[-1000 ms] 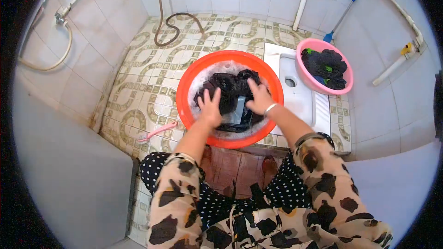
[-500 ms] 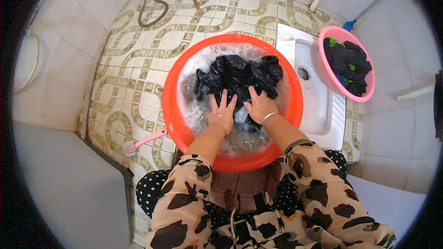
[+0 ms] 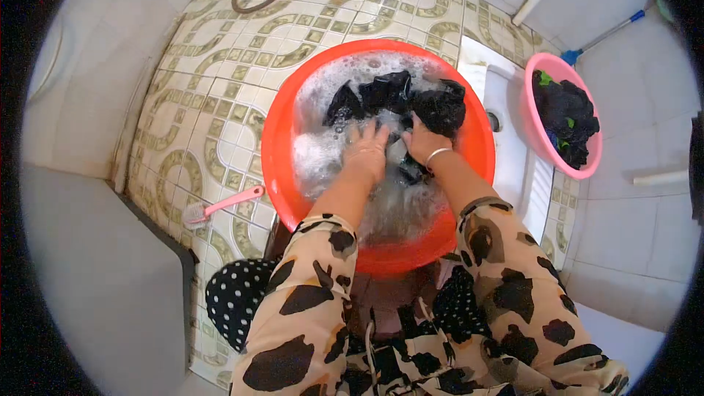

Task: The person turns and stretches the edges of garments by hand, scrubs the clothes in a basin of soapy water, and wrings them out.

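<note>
A large red-orange basin (image 3: 275,114) of sudsy water stands on the floor in front of me. Dark, wet black clothing (image 3: 387,93) bunches up above the water in its far half. My left hand (image 3: 367,154) is partly in the water at the near edge of the cloth, its fingers spread and their tips under the surface. My right hand (image 3: 428,141), with a pale bangle (image 3: 438,152) on the wrist, presses on the cloth at the right. Its thumb and forefinger are apart; the other fingers are partly hidden.
A pink basin (image 3: 529,114) of dark and green clothes rests by the white squat toilet (image 3: 513,95) on the right. A pink-handled brush (image 3: 233,200) lies on the tiles at the left. A brown hose (image 3: 257,7) curls at the back.
Both hands have sunk lower into the water, and foam has churned up around the left one. The black cloth has shifted and bunched differently. My view has tilted slightly.
</note>
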`<state>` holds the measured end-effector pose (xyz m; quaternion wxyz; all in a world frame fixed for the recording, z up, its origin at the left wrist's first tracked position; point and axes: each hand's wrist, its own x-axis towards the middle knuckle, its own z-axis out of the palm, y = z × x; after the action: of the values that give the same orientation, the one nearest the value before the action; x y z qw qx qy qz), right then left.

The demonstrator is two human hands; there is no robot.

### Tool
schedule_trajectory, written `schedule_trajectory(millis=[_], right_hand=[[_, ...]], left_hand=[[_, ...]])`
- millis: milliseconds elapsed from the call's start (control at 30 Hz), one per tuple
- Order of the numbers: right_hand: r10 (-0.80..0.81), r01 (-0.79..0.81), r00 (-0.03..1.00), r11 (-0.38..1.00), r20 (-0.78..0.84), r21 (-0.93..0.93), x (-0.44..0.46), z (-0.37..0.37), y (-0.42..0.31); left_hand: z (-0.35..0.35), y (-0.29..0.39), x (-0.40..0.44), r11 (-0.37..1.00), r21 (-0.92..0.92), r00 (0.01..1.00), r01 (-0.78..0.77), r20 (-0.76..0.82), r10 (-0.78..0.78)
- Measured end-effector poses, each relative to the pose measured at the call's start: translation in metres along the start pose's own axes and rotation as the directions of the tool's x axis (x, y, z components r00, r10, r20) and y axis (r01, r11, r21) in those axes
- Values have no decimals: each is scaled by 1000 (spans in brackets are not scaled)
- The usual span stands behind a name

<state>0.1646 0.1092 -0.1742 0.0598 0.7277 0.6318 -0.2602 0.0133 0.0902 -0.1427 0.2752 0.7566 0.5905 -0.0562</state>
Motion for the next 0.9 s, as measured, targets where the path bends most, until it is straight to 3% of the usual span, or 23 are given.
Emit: schedule_trajectory(millis=[133,200,233,267,333,367,400,433,467,500,533,567,600,633,667,700,733,767,833,867,900], right_hand=[[-71,71,997,997,-2,-23,-20,-22,10],[-20,16,999,996,-45,-85,-57,-38,3],[-24,18,998,995,-59,-99,-62,-39,7],[-32,25,997,995,-68,-96,-72,-42,9],[5,3,981,999,-196,36,-104,-62,3],[-65,81,947,996,-315,38,-108,-60,8],[-67,81,942,996,-330,30,-118,-66,6],[-104,155,908,983,-406,94,-129,-75,2],[-134,232,866,961,-482,149,-141,-84,-3],[-53,234,896,899,-441,369,-157,-98,-11],[-69,281,853,896,-518,344,-163,-107,-14],[-10,284,882,809,-471,515,-174,-123,-13],[40,273,910,690,-413,670,-192,-143,-17],[22,372,839,705,-543,603,-195,-160,-9],[5,458,751,718,-661,525,-199,-177,1],[73,418,742,726,-666,546,-218,-198,3],[142,378,732,729,-666,571,-235,-216,5],[179,373,732,703,-658,606,-234,-227,18],[240,362,724,666,-647,652,-235,-251,38],[270,351,717,657,-643,667,-237,-261,45],[246,384,703,658,-667,648,-236,-270,54]], left_hand=[[13,-36,7,984,15,982,-175,-74,176],[7,-58,-9,882,-273,907,-383,-295,302],[-4,-52,-31,903,-386,906,-190,-423,10],[9,-60,-32,928,-350,746,-124,-650,-146],[0,-55,-58,683,-719,708,126,-417,-570],[18,-59,-56,683,-722,706,113,-425,-566],[50,-65,-45,208,-978,800,-8,-130,-585],[67,-63,-41,-342,-939,899,-35,120,-421],[63,-49,-53,-348,-936,906,-47,107,-409],[52,-27,-71,-287,-954,858,84,216,-466],[44,-14,-82,-228,-949,790,219,310,-529],[41,-12,-84,-225,-952,800,209,298,-521],[41,-16,-84,17,-981,804,192,147,-576],[41,-22,-84,263,-949,805,176,-15,-593],[33,-38,-80,552,-830,771,81,-299,-562],[16,-50,-72,790,-613,705,10,-556,-441],[-39,-34,-108,881,-471,702,-31,-638,-316],[-61,-53,-86,961,-275,693,-20,-697,-185],[-140,-28,-113,997,-78,606,-25,-794,-47],[-178,-16,-127,999,-42,656,20,-754,-44],[-207,-12,-132,999,21,555,-45,-831,42]])
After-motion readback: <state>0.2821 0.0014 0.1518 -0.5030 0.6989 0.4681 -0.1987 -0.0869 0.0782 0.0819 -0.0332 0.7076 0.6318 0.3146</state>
